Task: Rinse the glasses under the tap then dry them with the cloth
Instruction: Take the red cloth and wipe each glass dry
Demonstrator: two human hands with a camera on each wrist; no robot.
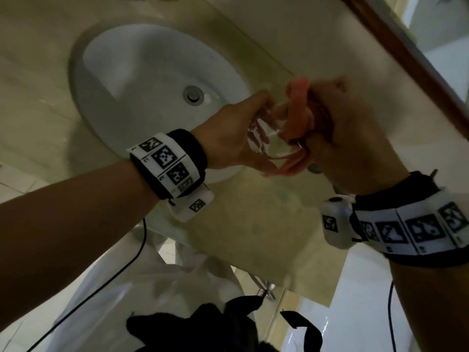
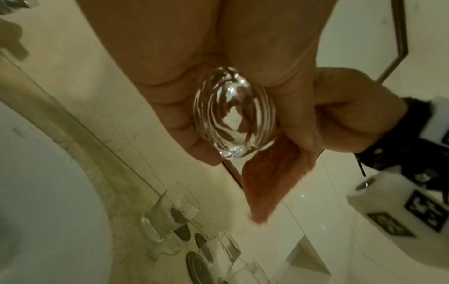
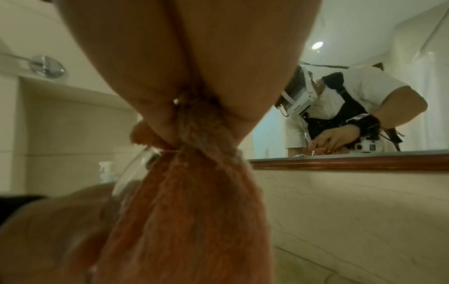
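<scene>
Nearest the person, the left hand [image 1: 228, 138] has its grip curled round the base of a clear glass [image 2: 233, 115], held in the air over the near right edge of the basin. The right hand [image 1: 355, 138] pinches the orange cloth [image 1: 297, 110] bunched between thumb and fingers, pressed over the rim of the glass; a loose tail of cloth hangs below. The step in hand appears to be drying.

To do it well, in my judgement: keep the left grip low on the thick base, so the wall stays free for wiping. Work the cloth round inside and outside by turning the glass against it, not by squeezing the thin rim. Hold the work over the surface, not the hard basin, in case of a slip. Gather the hanging tail so it does not drag.

Beyond the hands, three more glasses [image 2: 170, 209] lie on the marbled beige surface [image 1: 38, 72] beside the white oval sink [image 1: 83, 105]; whether they are wet or dry cannot be told. A wood-framed mirror [image 3: 340, 162] runs along the back. A chrome wall fitting [image 3: 47, 66] is fixed above a tiled ledge.
</scene>
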